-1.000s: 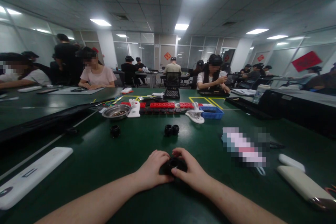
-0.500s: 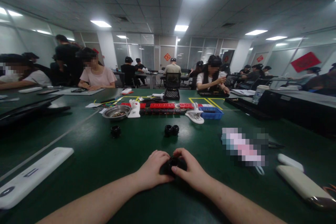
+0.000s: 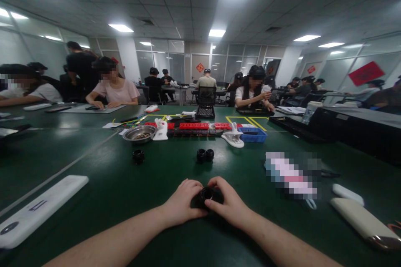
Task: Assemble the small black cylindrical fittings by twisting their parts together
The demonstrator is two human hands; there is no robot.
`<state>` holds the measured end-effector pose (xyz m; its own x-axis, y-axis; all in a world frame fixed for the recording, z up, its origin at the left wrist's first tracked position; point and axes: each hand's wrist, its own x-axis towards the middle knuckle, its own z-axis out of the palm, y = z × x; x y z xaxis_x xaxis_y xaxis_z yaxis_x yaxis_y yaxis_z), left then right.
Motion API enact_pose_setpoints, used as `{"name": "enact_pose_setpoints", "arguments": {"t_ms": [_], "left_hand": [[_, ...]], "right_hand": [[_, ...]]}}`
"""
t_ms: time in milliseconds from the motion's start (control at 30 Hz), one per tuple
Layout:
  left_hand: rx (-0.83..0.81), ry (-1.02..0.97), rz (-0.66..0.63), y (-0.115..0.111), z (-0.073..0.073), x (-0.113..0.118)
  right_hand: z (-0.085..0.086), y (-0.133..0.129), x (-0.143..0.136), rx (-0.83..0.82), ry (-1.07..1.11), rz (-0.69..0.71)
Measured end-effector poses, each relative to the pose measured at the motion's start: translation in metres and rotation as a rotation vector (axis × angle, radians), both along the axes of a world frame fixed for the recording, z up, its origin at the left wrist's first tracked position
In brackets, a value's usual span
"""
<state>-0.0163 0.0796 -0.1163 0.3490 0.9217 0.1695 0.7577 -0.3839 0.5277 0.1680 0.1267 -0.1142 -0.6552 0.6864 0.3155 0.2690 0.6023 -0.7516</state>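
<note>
A black ring-shaped part [image 3: 206,193] is held low over the green table [image 3: 125,192], between my two hands. My left hand [image 3: 184,200] curls round its left side, thumb along the near edge. From the right, my right hand [image 3: 228,200] grips it, with the thumb at its front rim and the fingers behind. Beyond the hands, a pair of black round parts [image 3: 205,155] stands side by side. Another black round part [image 3: 138,156] sits farther left.
Farther back are a metal bowl [image 3: 139,133], white clamps [image 3: 233,135], red blocks [image 3: 194,126] and a blue basket [image 3: 253,134]. A long white case [image 3: 46,208] lies at left, a cream object [image 3: 360,219] at right. Several people sit around.
My hands hold the part almost as before. At the far left, a dark object above the table has moved mostly out of view. The seated person in pink has shifted a hand leftward.
</note>
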Motion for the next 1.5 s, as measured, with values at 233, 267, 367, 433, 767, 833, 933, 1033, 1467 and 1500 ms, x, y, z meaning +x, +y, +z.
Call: {"name": "enact_pose_setpoints", "arguments": {"t_ms": [233, 267, 367, 433, 767, 833, 933, 1033, 1467, 1500], "left_hand": [[0.001, 0.009, -0.01, -0.0003, -0.0025, -0.001], [0.004, 0.01, -0.007, -0.0004, -0.0021, -0.0006], [0.004, 0.012, -0.003, -0.0008, 0.0, 0.0007], [0.001, 0.011, 0.003, -0.001, 0.0011, 0.0012], [-0.011, 0.005, -0.015, -0.0005, 0.0021, 0.0002], [-0.006, 0.008, -0.01, -0.0005, 0.003, 0.0007], [0.006, 0.007, 0.0, -0.0002, 0.002, 0.0009], [0.01, 0.006, 0.001, 0.0, -0.001, 0.0001], [0.009, 0.015, -0.008, 0.0003, -0.0015, -0.0005], [0.009, 0.018, -0.009, 0.0009, -0.0026, -0.0009]], "right_hand": [[0.0043, -0.0022, 0.0027, -0.006, 0.036, 0.126], [0.0034, -0.0029, 0.0027, -0.024, 0.033, 0.1], [0.0024, -0.0048, 0.0011, -0.044, 0.015, 0.016], [0.0034, -0.0049, -0.0001, -0.021, -0.003, -0.016], [-0.0009, -0.0013, 0.0037, -0.056, 0.032, 0.119], [-0.0009, -0.0024, 0.0031, -0.068, 0.035, 0.073], [0.002, -0.0035, 0.0014, -0.021, 0.015, 0.012], [0.0051, -0.0035, 0.0007, 0.042, 0.001, 0.041], [0.0052, -0.0024, 0.0003, 0.027, -0.02, 0.015], [0.005, -0.0015, 0.0005, 0.036, -0.015, 0.048]]}}
